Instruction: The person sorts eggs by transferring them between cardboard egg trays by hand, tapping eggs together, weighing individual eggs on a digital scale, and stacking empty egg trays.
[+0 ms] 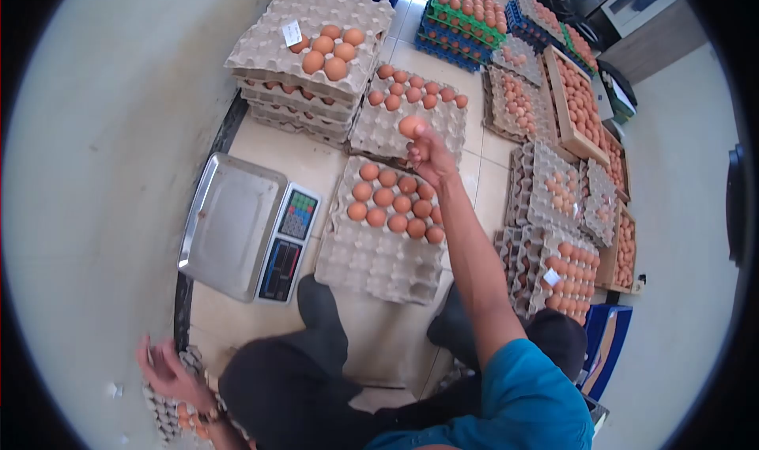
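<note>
Pinching an egg (410, 126) over the far tray (378, 134), the right hand (432, 156) is way closer to it than the left hand (172, 373), loosely spread near the wall (87, 197).

The right hand (431, 156) hid part of the egg (409, 126) in its grip, and with the forearm (466, 244) it covered the far right corner of the near tray (379, 268). The left hand (170, 371) looked slightly blurred; it and the dark-clad leg (277, 387) hid much of the low tray (164, 414), whose near end the bottom edge of the picture cut off. By the tall stack's (261, 43) near edge, the lower eggs showed only as slivers. Writing on its label (292, 33) and figures on the scale's display (279, 270) were too small to read.
</note>
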The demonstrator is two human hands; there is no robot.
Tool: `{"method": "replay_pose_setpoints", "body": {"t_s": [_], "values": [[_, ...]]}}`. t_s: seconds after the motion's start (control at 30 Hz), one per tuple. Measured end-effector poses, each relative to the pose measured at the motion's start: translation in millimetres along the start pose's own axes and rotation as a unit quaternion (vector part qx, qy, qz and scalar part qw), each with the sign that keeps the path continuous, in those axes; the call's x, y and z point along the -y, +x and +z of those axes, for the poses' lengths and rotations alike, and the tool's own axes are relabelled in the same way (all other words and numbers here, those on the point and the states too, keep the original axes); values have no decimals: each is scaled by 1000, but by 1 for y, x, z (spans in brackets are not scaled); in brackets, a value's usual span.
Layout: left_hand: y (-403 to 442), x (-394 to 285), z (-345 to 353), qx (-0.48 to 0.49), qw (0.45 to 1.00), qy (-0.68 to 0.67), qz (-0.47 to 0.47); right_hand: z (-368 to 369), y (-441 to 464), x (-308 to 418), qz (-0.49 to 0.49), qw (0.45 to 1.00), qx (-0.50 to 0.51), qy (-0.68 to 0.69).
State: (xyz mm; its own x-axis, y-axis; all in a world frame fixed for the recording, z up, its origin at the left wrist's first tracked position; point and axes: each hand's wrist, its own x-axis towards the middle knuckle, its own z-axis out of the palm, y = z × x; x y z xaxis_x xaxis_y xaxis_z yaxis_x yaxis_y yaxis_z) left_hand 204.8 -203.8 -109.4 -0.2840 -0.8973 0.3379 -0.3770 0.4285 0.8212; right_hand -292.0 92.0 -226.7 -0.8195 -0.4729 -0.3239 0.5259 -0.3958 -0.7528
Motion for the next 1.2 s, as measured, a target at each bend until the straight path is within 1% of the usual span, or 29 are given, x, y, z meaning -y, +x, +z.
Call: {"method": "replay_pose_setpoints", "body": {"t_s": [0.07, 0.1, 0.13, 0.17, 0.2, 0.23, 0.27, 0.33, 0.37, 0.4, 0.47, 0.5, 0.6, 0.67, 0.7, 0.73, 0.77, 0.8, 0.87, 0.9, 0.93, 0.97, 1.0, 1.1, 1.17, 1.2], "values": [[23, -57, 33, 45, 992, -114, 10, 20, -39, -17, -2, 1000, 17, -25], [31, -102, 50, 66, 985, -159, 5, 28, -54, -29, 21, 996, -8, -85], [37, -128, 58, 124, 971, -203, 10, 33, -65, -41, 42, 988, -31, -146], [40, -160, 65, 158, 960, -229, 29, 39, -73, -51, 59, 975, -52, -210], [41, -190, 72, 190, 947, -256, 50, 42, -79, -67, -10, 951, -51, -305], [40, -212, 78, 224, 927, -294, 62, 42, -86, -88, -82, 913, -51, -396], [38, -230, 83, 257, 905, -331, 74, 42, -91, -104, -154, 862, -53, -481], [28, -263, 95, 308, 877, -357, 91, 44, -96, -122, -246, 801, -24, -546], [23, -274, 102, 325, 862, -379, 84, 51, -104, -126, -287, 766, -9, -575], [18, -280, 109, 342, 846, -401, 77, 55, -113, -129, -206, 774, -15, -598], [8, -276, 130, 342, 832, -434, 47, 75, -135, -122, -147, 733, -9, -664], [4, -269, 138, 337, 848, -407, 46, 78, -143, -120, -117, 708, -8, -696], [-5, -247, 156, 330, 885, -328, 35, 54, -149, -147, -168, 725, -33, -667], [-3, -249, 157, 315, 887, -336, 36, 38, -144, -167, -192, 813, -108, -539], [-1, -252, 158, 307, 887, -342, 40, 28, -138, -173, -171, 882, -113, -425], [1, -254, 161, 302, 889, -341, 45, 17, -132, -181, -154, 933, -125, -301], [2, -254, 165, 297, 891, -340, 49, 1, -125, -189, -98, 982, -99, -124], [1, -254, 167, 293, 893, -339, 51, -9, -125, -194, -38, 995, -71, 57], [0, -255, 171, 304, 886, -348, 46, 6, -136, -180, -62, 982, -107, -145], [-1, -255, 173, 309, 882, -353, 45, 21, -144, -171, -116, 956, -111, -245], [-2, -256, 175, 308, 882, -353, 46, 35, -151, -161, -170, 916, -125, -341], [-2, -258, 177, 308, 882, -352, 47, 49, -161, -153, -262, 855, -124, -431], [-2, -260, 179, 308, 883, -352, 49, 55, -166, -151, -349, 775, -121, -512], [3, -267, 183, 321, 875, -358, 53, 44, -173, -155, -238, 758, -120, -595], [11, -270, 189, 281, 873, -399, 26, 33, -172, -159, -266, 757, -105, -588], [17, -271, 187, 276, 876, -396, 3, 27, -170, -162, -279, 757, -97, -583]]}}
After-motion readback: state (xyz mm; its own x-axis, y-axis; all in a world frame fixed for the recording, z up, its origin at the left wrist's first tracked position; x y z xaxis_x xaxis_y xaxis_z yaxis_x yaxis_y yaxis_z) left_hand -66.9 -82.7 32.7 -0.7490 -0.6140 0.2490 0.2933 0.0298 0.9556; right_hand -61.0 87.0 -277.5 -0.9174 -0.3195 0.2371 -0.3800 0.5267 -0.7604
